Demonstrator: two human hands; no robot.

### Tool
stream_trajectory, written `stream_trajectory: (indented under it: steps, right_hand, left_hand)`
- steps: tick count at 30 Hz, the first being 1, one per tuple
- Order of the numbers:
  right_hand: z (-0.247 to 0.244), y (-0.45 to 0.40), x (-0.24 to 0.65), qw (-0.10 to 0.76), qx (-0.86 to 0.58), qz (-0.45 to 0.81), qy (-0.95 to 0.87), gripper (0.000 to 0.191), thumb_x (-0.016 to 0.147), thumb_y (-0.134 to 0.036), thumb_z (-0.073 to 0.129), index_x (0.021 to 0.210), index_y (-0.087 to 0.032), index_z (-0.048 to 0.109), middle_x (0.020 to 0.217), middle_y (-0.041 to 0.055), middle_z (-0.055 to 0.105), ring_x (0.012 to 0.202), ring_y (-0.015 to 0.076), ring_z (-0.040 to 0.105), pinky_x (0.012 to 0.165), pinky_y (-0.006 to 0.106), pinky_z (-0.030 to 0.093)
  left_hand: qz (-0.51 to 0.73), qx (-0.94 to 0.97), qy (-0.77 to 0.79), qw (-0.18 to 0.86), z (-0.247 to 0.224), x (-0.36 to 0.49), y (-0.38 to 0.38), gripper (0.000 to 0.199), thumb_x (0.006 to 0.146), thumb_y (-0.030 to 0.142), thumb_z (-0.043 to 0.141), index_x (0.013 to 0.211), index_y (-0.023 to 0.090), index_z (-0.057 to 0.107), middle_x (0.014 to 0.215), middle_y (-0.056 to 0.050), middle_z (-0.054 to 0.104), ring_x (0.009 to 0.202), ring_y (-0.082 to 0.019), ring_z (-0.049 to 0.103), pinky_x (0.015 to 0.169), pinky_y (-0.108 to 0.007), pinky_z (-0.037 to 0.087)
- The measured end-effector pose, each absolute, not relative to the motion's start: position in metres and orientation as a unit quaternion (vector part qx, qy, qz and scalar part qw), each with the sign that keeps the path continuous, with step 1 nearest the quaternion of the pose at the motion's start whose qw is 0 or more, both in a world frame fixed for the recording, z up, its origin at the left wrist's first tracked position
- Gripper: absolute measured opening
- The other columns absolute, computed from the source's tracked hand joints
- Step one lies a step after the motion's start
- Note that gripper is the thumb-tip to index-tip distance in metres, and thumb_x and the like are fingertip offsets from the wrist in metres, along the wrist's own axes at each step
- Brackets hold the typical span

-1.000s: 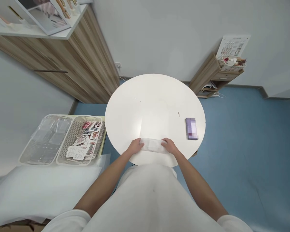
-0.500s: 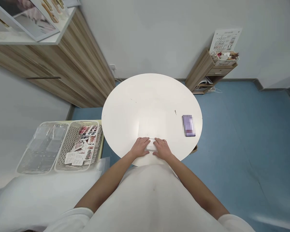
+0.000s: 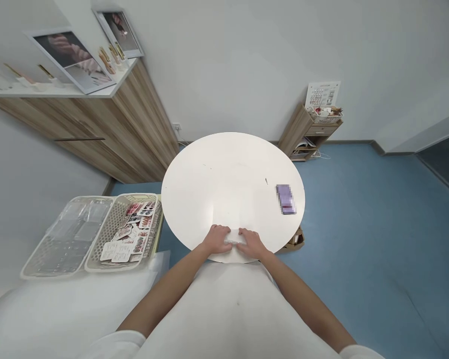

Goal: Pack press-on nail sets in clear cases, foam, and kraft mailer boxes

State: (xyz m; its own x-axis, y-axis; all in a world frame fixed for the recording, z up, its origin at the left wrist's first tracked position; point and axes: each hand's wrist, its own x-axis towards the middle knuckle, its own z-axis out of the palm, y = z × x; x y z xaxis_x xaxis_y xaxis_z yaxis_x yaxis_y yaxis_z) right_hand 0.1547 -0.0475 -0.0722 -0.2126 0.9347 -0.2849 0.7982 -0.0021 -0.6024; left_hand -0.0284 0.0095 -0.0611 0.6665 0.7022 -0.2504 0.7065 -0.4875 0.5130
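A small flat box, white or clear with a shiny surface [image 3: 235, 236], is at the near edge of the round white table [image 3: 234, 159]. My left hand [image 3: 216, 240] grips its left end, with the thumb on the near side and the fingers curled at the far side. At the other end my right hand [image 3: 252, 243] holds it in the same way. Whether the box rests on the tabletop or is slightly raised I cannot tell. Its ends are hidden under my fingers.
A purple, blurred-out packet [image 3: 286, 199] lies on the table's right side, near a small dark mark [image 3: 266, 181]. To the left, a white basket [image 3: 93, 254] holds printed cards beside another basket of clear plastic boxes [image 3: 65, 234]. A wooden cabinet [image 3: 142, 114] and small shelf unit [image 3: 295, 127] stand behind.
My view has tilted upward, showing more of the cabinet top and wall. My fingers, flatter before, are now curled more around the ends of the box.
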Motion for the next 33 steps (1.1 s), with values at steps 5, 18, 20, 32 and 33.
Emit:
stream_trajectory:
  steps: [5, 18, 20, 32, 33]
  right_hand:
    - [-0.068, -0.050, 0.159, 0.125, -0.641, 0.358, -0.667, 0.032, 0.079, -0.042, 0.044, 0.106, -0.024, 0.050, 0.110, 0.0035, 0.056, 0.105, 0.0198, 0.048, 0.089, 0.036, 0.032]
    - [-0.082, -0.018, 0.187, 0.235, -0.665, 0.482, -0.519, 0.040, 0.079, -0.053, 0.035, 0.088, -0.021, 0.057, 0.097, 0.0028, 0.061, 0.091, 0.0186, 0.054, 0.078, 0.031, 0.041]
    - [-0.086, -0.017, 0.188, 0.221, -0.693, 0.452, -0.516, 0.043, 0.079, -0.055, 0.030, 0.081, -0.020, 0.056, 0.085, 0.0018, 0.062, 0.080, 0.0176, 0.055, 0.070, 0.029, 0.042]
    - [-0.096, -0.020, 0.178, 0.177, -0.769, 0.328, -0.519, 0.035, 0.076, -0.032, 0.040, 0.108, -0.019, 0.046, 0.103, 0.0095, 0.052, 0.096, 0.0229, 0.050, 0.079, 0.034, 0.041]
    - [-0.096, -0.022, 0.177, 0.179, -0.774, 0.300, -0.529, 0.040, 0.077, -0.031, 0.041, 0.114, -0.019, 0.042, 0.109, 0.0110, 0.049, 0.101, 0.0240, 0.047, 0.082, 0.036, 0.039]
  left_hand:
    - [0.015, 0.830, 0.433, 0.353, -0.060, -0.030, 0.009, 0.034, 0.074, 0.044, 0.045, 0.100, 0.024, 0.057, 0.097, -0.003, 0.064, 0.093, -0.022, 0.056, 0.088, -0.035, 0.034]
    - [0.075, 0.677, 0.547, 0.487, -0.083, -0.060, 0.035, 0.039, 0.073, 0.053, 0.042, 0.069, 0.017, 0.056, 0.065, 0.000, 0.058, 0.064, -0.016, 0.054, 0.056, -0.026, 0.040]
    - [0.071, 0.672, 0.574, 0.463, -0.087, -0.060, 0.034, 0.039, 0.074, 0.053, 0.040, 0.061, 0.018, 0.049, 0.056, 0.002, 0.050, 0.058, -0.015, 0.050, 0.052, -0.025, 0.036]
    - [-0.047, 0.715, 0.631, 0.296, -0.088, -0.049, 0.029, 0.030, 0.080, 0.044, 0.035, 0.075, 0.019, 0.050, 0.077, -0.006, 0.058, 0.074, -0.022, 0.055, 0.064, -0.032, 0.038]
    - [-0.040, 0.716, 0.636, 0.284, -0.087, -0.049, 0.028, 0.028, 0.080, 0.043, 0.037, 0.081, 0.019, 0.051, 0.082, -0.007, 0.059, 0.078, -0.022, 0.055, 0.067, -0.032, 0.038]
